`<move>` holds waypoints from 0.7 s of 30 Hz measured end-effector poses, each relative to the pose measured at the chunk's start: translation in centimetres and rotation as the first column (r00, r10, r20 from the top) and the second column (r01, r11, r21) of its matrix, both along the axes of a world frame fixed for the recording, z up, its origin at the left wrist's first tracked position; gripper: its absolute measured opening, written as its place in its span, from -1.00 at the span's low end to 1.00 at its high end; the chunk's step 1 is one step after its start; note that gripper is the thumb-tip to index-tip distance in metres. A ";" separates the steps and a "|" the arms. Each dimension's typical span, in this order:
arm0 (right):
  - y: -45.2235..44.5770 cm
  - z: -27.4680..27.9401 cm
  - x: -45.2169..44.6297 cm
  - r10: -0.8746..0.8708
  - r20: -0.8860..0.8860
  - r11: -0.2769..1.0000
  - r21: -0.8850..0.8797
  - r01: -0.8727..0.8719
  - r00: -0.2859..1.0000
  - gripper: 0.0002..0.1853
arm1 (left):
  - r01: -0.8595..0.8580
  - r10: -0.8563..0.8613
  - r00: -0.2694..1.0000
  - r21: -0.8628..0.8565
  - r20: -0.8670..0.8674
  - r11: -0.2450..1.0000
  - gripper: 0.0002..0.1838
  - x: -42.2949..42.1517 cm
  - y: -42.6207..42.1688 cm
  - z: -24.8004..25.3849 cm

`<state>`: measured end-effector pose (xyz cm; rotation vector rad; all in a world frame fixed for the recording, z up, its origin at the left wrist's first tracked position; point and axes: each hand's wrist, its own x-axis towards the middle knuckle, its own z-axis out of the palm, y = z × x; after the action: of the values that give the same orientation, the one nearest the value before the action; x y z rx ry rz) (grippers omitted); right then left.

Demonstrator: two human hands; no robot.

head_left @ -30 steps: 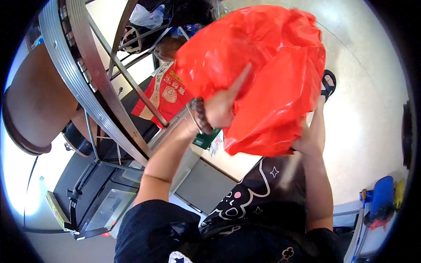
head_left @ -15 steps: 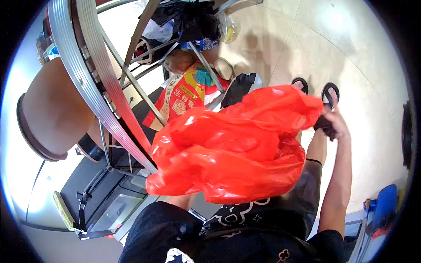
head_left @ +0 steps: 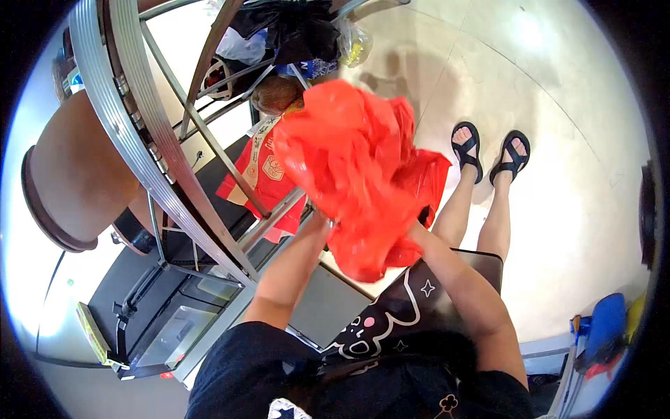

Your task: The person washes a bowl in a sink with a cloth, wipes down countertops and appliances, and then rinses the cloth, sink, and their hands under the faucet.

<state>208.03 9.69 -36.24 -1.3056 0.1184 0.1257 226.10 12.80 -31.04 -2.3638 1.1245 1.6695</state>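
Observation:
A crumpled red plastic bag [head_left: 356, 167] is held up in the air in front of my body. My left hand [head_left: 322, 222] reaches to its lower left side; the bag covers the fingers, and it hangs bunched over that hand. On the right side my right hand [head_left: 417, 236] goes in behind the folds, so its fingers are hidden. A small black patch [head_left: 424, 215] shows at the bag's edge by the right wrist; I cannot make out what it is.
On the left stands a metal-edged folding table [head_left: 150, 140] with a tube frame. Behind the bag lie a red printed package [head_left: 269, 167], a brown round item [head_left: 273, 94] and black plastic bags [head_left: 303, 35]. My sandalled feet [head_left: 513, 157] stand on the tiled floor [head_left: 558, 202].
The red bag has moved up and away from my body and is more bunched. My right hand, earlier apart at the right with a dark item, has come in to the bag.

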 end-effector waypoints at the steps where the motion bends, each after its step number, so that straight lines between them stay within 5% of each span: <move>1: -0.5 0.1 0.1 -0.068 -0.109 0.996 -0.068 0.061 0.992 -0.50 | 0.069 -0.064 0.989 -0.032 0.131 0.997 -0.49 1.6 -0.1 -1.6; 4: -5.3 1.7 -1.6 -0.345 -0.328 0.938 -0.091 0.334 0.879 -0.60 | 0.326 -0.296 0.757 0.056 0.583 0.944 -0.53 8.3 -0.7 -5.0; 6: -6.3 -1.0 -5.2 -0.525 -0.232 0.827 -0.369 0.425 0.819 -0.60 | 0.400 -0.467 0.440 0.298 0.767 0.866 -0.55 13.0 -0.8 -6.3; 8: -8.2 -3.5 -9.9 -0.554 -0.347 0.822 -0.368 0.434 0.757 -0.60 | 0.290 -0.620 0.156 0.564 0.769 0.773 -0.58 16.5 -0.5 -6.3; 9: -10.1 -3.4 -11.8 -0.490 -0.554 0.862 -0.189 0.471 0.673 -0.57 | 0.151 -0.690 0.061 0.677 0.721 0.720 -0.56 17.6 -0.2 -6.3; 11: -10.6 -6.9 -18.2 -0.588 -0.574 0.809 -0.437 0.394 0.570 -0.58 | 0.118 -0.836 0.004 0.830 0.549 0.546 -0.50 23.7 3.5 -7.1; 13: -11.4 -9.7 -24.7 -0.548 -0.762 0.824 -0.422 0.379 0.345 -0.59 | 0.146 -0.944 0.022 0.933 0.328 0.328 -0.46 26.5 4.1 -8.0; 16: -11.6 -11.4 -31.1 -0.599 -0.736 0.800 -0.565 0.201 0.317 -0.62 | 0.053 -0.921 0.230 0.941 0.313 0.333 -0.44 28.7 5.2 -11.8; 17: -11.1 -12.1 -32.3 -0.574 -0.768 0.819 -0.525 0.234 0.285 -0.63 | -0.384 -0.263 0.477 0.468 0.839 0.796 -0.43 32.3 8.3 -14.8; 18: -10.7 -12.6 -33.0 -0.550 -0.797 0.830 -0.488 0.268 0.250 -0.63 | -0.387 -0.263 0.483 0.473 0.835 0.792 -0.43 32.4 8.3 -16.6; 19: -10.1 -12.9 -33.2 -0.504 -0.834 0.849 -0.431 0.304 0.224 -0.63 | -0.123 -0.437 0.721 0.719 0.539 0.684 -0.42 31.6 7.6 -18.3; 20: -9.4 -13.2 -33.4 -0.451 -0.870 0.864 -0.369 0.341 0.201 -0.63 | 0.200 -0.551 0.821 0.830 0.148 0.521 -0.41 30.8 7.2 -19.5; 21: -8.5 -13.8 -34.0 -0.451 -0.853 0.882 -0.381 0.277 0.261 -0.65 | 0.204 -0.550 0.824 0.831 0.141 0.518 -0.41 29.3 6.4 -20.3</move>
<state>174.06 1.18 -50.04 -1.1669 1.4904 0.4734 255.44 19.22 -51.37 -1.5781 0.5641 1.0944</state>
